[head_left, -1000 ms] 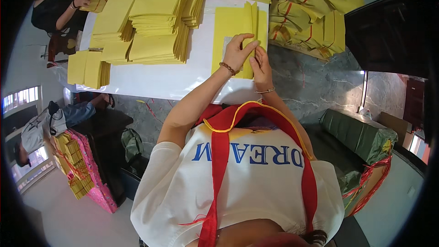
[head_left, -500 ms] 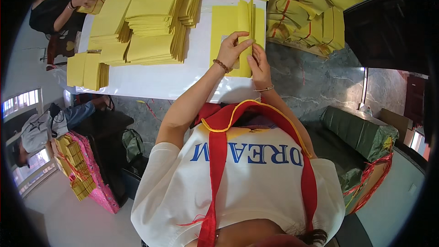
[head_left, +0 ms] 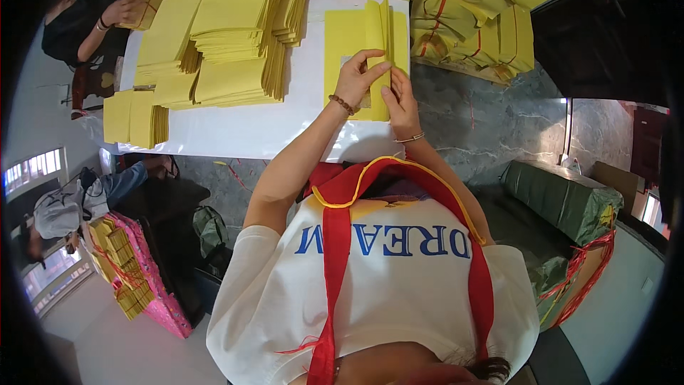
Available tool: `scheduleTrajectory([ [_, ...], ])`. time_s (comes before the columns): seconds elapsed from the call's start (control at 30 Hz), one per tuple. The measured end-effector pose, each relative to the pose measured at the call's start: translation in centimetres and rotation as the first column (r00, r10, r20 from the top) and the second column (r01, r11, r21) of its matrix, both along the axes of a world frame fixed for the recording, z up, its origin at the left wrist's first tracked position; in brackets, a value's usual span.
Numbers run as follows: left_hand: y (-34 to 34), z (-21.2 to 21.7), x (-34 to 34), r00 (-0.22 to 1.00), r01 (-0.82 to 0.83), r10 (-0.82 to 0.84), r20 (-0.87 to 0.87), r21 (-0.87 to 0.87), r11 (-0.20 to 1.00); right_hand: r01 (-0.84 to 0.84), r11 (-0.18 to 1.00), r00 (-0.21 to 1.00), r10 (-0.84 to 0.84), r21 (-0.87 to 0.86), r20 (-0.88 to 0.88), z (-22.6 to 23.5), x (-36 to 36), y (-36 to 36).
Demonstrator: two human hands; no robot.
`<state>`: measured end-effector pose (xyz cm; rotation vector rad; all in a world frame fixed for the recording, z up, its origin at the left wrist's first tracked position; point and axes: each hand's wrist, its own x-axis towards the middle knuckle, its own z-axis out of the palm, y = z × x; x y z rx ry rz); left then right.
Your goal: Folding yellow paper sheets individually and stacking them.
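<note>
In front of me a flat pile of yellow paper (head_left: 339, 43) lies at the near right of the white table. Upright folds of a yellow paper sheet (head_left: 376, 25) rise from it. My left hand (head_left: 360, 77), with a beaded bracelet at the wrist, pinches the fold between thumb and fingers. Close beside it, my right hand (head_left: 403, 105), wearing a thin bangle, has its thumb and fingers closed on the near right edge of the same folded sheet. The hands partly cover the sheet's lower end. A small pale patch shows beside my left hand.
Stacks of folded yellow paper (head_left: 235, 11) cover the left of the white table (head_left: 235, 132). Red-tied yellow bundles (head_left: 467, 36) stand to the right. Across the far left corner, another person's hands (head_left: 125, 8) hold a tied bundle. Green wrapped packages (head_left: 559, 196) sit at my right.
The view has shifted slightly, moving the table a little left. My hands keep the same grip on the folded sheet. The co-worker's hands have moved slightly on the bundle.
</note>
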<state>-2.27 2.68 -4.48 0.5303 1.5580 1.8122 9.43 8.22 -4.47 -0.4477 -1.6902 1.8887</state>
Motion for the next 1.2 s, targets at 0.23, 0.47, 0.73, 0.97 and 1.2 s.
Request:
scheduleTrajectory([
  [0.23,0.0,0.4,0.0,0.998,-0.005,0.004,-0.065,-0.023,1.000,0.001,1.000,1.000,-0.001,-0.024,-0.012,-0.2,0.0,0.1],
  [0.47,0.0,0.4,0.1,1.000,0.016,-0.016,0.017,0.034,0.999,0.011,1.000,1.000,-0.011,-0.019,-0.005,-0.4,0.0,0.1],
  [0.73,-0.4,0.5,-0.4,0.997,0.076,-0.075,0.019,-0.065,0.995,0.079,0.983,0.991,-0.095,0.166,0.090,0.3,0.2,0.3],
  [0.97,-0.6,1.0,-0.2,1.000,0.028,-0.029,-0.011,-0.108,0.994,0.070,0.977,0.983,-0.101,0.201,0.151,1.5,0.2,0.2],
  [1.2,-0.4,1.0,-0.2,1.000,-0.002,-0.001,-0.021,-0.099,0.995,0.092,0.977,0.977,-0.126,0.192,0.173,1.2,0.3,0.2],
])
